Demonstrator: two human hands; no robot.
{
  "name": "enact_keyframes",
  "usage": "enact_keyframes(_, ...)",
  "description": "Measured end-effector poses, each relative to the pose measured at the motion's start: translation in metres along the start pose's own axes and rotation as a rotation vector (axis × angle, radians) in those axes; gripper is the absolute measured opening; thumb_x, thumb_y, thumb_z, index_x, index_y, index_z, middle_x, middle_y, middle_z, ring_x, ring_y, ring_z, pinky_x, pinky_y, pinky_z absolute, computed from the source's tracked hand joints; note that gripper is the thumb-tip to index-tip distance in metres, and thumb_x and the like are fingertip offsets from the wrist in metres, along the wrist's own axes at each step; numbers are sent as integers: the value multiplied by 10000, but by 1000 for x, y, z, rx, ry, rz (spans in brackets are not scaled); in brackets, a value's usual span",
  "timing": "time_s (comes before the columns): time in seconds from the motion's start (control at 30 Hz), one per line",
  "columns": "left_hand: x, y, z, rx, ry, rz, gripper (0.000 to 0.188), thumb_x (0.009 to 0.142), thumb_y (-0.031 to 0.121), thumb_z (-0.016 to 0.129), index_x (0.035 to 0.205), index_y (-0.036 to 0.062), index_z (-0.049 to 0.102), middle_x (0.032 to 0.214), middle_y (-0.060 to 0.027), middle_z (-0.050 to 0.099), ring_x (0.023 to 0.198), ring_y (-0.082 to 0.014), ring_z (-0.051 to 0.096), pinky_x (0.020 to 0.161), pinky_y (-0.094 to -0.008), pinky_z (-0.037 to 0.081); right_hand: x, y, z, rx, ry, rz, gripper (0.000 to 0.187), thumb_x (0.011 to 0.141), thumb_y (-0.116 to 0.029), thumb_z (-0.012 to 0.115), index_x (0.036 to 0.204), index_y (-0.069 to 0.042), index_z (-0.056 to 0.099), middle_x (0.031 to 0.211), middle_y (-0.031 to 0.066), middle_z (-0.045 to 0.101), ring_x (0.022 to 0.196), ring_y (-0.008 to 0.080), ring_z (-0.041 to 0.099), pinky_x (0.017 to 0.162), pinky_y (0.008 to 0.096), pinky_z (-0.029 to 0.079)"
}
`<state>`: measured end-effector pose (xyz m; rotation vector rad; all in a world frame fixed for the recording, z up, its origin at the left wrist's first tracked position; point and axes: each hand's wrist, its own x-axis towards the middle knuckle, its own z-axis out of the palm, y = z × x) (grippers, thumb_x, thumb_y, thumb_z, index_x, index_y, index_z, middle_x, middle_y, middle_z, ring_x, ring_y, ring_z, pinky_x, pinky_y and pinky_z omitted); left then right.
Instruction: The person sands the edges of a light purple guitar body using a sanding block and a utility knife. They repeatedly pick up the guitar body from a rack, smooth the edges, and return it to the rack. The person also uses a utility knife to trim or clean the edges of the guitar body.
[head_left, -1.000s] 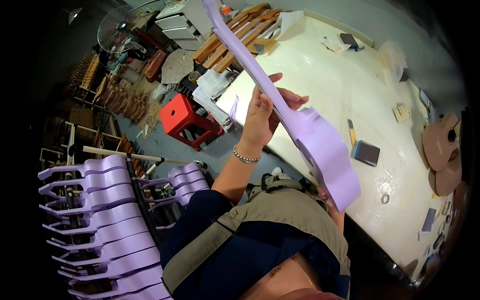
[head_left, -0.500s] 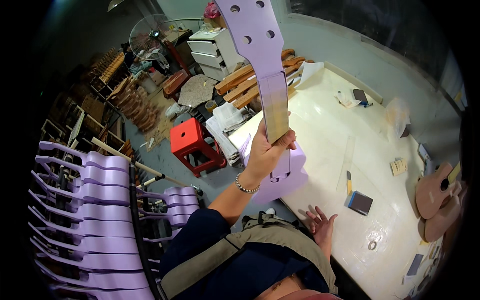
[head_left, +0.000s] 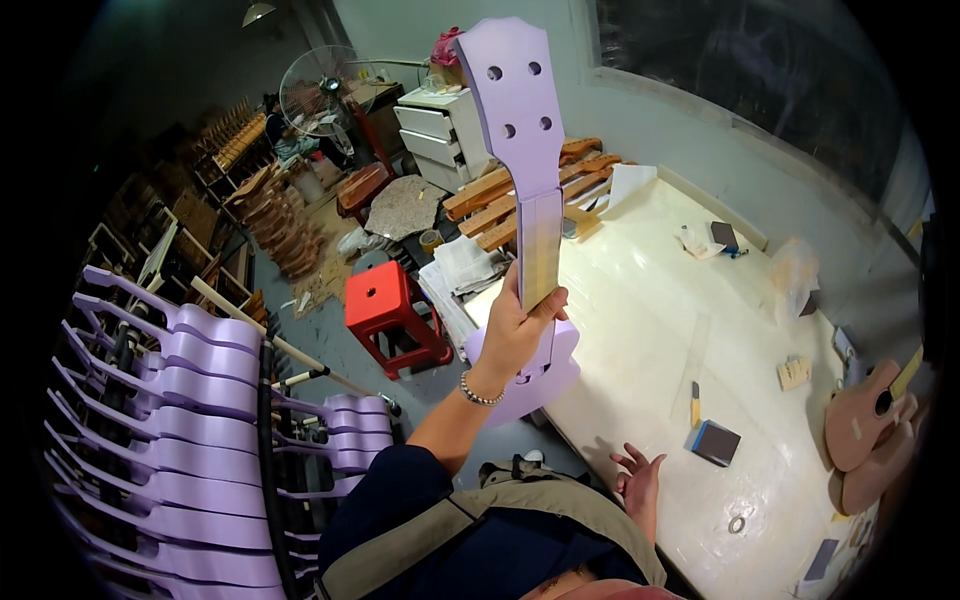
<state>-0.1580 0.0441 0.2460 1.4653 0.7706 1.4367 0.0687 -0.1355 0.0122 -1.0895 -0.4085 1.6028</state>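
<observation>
My left hand (head_left: pixel 515 335), a beaded bracelet at its wrist, is closed around the neck of a lilac-painted ukulele (head_left: pixel 520 110). The instrument stands nearly upright, its headstock with several round holes at the top and its body below my hand. A bare yellowish strip shows along the neck, while my hand and wrist cover part of the body. Lower right, my right hand (head_left: pixel 638 485) holds nothing, its fingers apart, at the near edge of a whitish table (head_left: pixel 630 330). On that table lie a dark sanding block (head_left: pixel 716 443) with a blue side and a small yellow-handled tool (head_left: pixel 695 405).
A rack on the left carries several lilac ukulele bodies (head_left: pixel 215 410). A red stool (head_left: pixel 385 315) stands beyond my left arm, near stacked wooden pieces (head_left: pixel 490 200). Unpainted ukuleles (head_left: pixel 858 425) rest at the table's right end, and a ring (head_left: pixel 737 525) lies nearer me.
My left hand has shifted the ukulele slightly left and lower in view, bringing the whole headstock into sight. The view itself has also tilted a little. My right hand stays open near the table edge.
</observation>
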Motion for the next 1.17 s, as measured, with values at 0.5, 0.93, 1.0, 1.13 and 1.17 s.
enact_keyframes(0.5, 32, -5, 69, 222, -448, 359, 392, 805, 187, 537, 1110, -14, 396, 926, -111, 558, 985, -270, 568, 952, -362, 361, 23, -196, 181, -1284, -162, -1033, 427, 713, -145, 648, 1083, -54, 457, 1013, 146, 577, 975, 317, 545, 791, 414, 448)
enact_keyframes(0.93, 70, 48, 75, 132, -22, 624, 220, 747, 93, 705, 943, 9, 649, 914, -99, 570, 787, -163, 592, 696, -249, 476, 41, -182, 189, -1210, 172, -966, 478, 759, -194, 672, 1099, -27, 381, 722, 62, 577, 626, 245, 588, 532, 343, 455)
enact_keyframes(1.0, 75, 47, 70, 140, -25, 622, 170, 730, 66, 708, 884, 12, 663, 826, -76, 585, 773, -160, 587, 663, -247, 469, 42, -181, 192, -1230, 183, -952, 493, 760, -212, 675, 1107, -26, 379, 724, 66, 577, 627, 246, 588, 532, 345, 455)
enact_keyframes(1.13, 77, 50, 68, 368, 141, 900, 112, 715, 16, 692, 823, 29, 668, 803, -67, 603, 721, -185, 566, 619, -269, 443, 45, -181, 192, -1194, 160, -849, 591, 767, -381, 650, 1162, -45, 366, 798, 113, 596, 701, 275, 600, 621, 398, 457)
enact_keyframes(1.17, 76, 45, 69, 334, 183, 910, 104, 724, 19, 686, 818, 63, 678, 824, -76, 633, 749, -176, 568, 655, -286, 447, 46, -181, 192, -1164, 143, -804, 637, 770, -451, 636, 1184, -52, 360, 829, 134, 603, 734, 287, 604, 660, 420, 457)
